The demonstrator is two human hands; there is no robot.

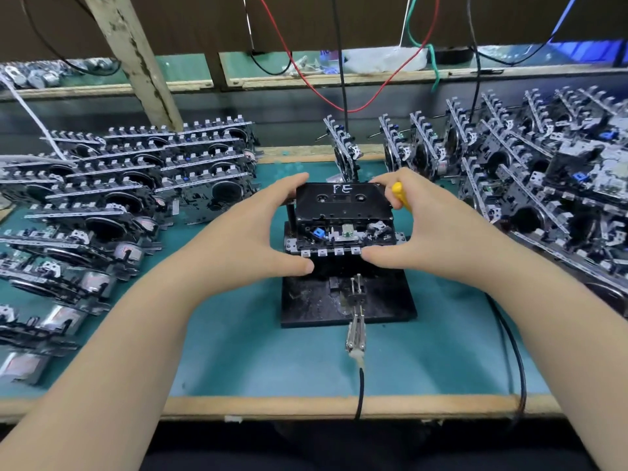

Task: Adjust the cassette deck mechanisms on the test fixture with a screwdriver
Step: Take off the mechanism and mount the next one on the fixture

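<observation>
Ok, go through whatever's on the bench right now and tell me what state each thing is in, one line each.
Cassette: seated in the mechanism, marked PE.
Cassette deck mechanism: mounted on the fixture, held on both sides.
Test fixture: flat on the green mat.
Left hand: gripping the mechanism's left side.
Right hand: gripping the right side, screwdriver tucked in.
Yellow screwdriver: held, not in use.
Left pile of mechanisms: stacked flat.
Right pile of mechanisms: heaped, tilted.

A cassette deck (343, 229) is sitting on the fixture (346, 300) at the middle of the table (272, 362), a cassette (341, 200) lying on top. Stacks of decks (112, 192) are lying to its left, heaps of decks (543, 178) to its right, wires (339, 62) hanging behind.
</observation>
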